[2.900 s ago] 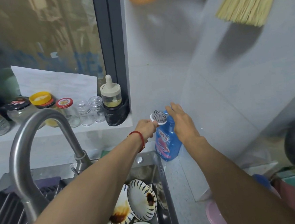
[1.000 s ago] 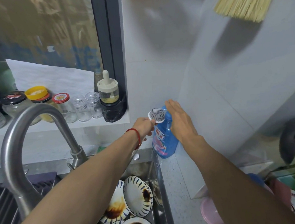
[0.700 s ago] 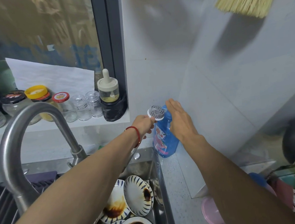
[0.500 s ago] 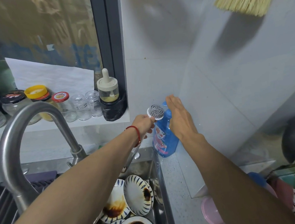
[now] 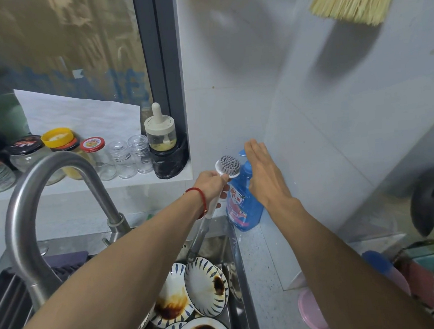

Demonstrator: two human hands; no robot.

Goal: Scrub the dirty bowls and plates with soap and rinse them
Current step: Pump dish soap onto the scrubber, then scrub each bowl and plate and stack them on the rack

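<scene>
Under right hand (image 5: pixel 266 176): soap bottle (image 5: pixel 243 201), palm flat on pump to dispense | left hand (image 5: pixel 211 184) gripping brush (image 5: pixel 227 164), bristles up beside nozzle | below left hand: dirty plates (image 5: pixel 195 301) waiting.

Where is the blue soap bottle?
The blue soap bottle stands on the counter at the sink's back right corner, against the wall. The brush in the left hand is beside its top, and the right hand presses its pump.
</scene>
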